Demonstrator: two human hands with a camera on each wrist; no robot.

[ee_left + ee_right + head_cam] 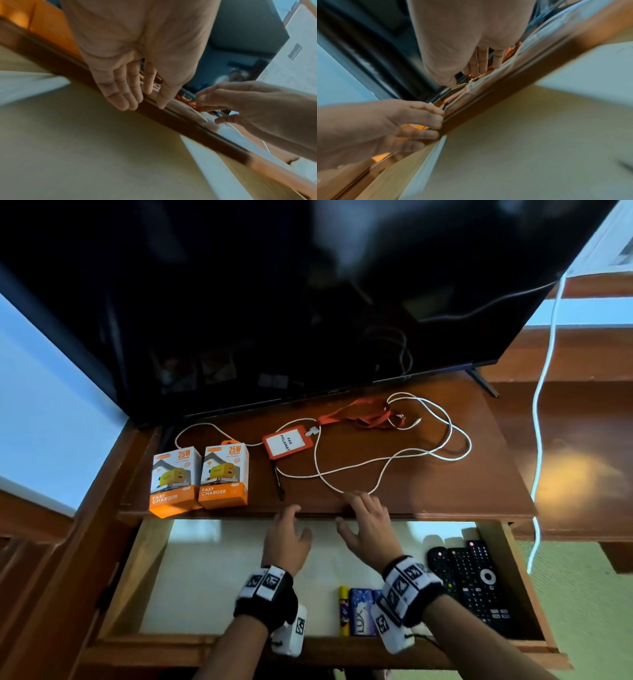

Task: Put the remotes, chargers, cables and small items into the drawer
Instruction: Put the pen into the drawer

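Scene: You are reaching both hands over the front edge of the dark-brown wooden desk (479, 474), above the open wooden drawer with its pale liner (205, 577).
Left hand: Your left hand (286, 537) is hovering at the desk edge with fingers loosely spread, holding nothing.
Right hand: Your right hand (368, 525) is lying relaxed, fingertips arriving at the nearest loop of the long white charging cable (387, 463); it is gripping nothing yet.
Already stowed: Two black remote controls (474, 580), a blue soap packet (361, 613) and a small yellow tube (343, 609) are lying in the drawer's front right part.
Waiting on the desk: Two orange-and-white fast-charger boxes (200, 477), an orange badge holder with lanyard (289, 442) and a black pen (278, 479) are sitting beside the cable.
Doing it well: The cable appears to be crossing the lanyard, so you are best gathering its loops into one bundle with both hands, checking it is lifting free before lowering it in.
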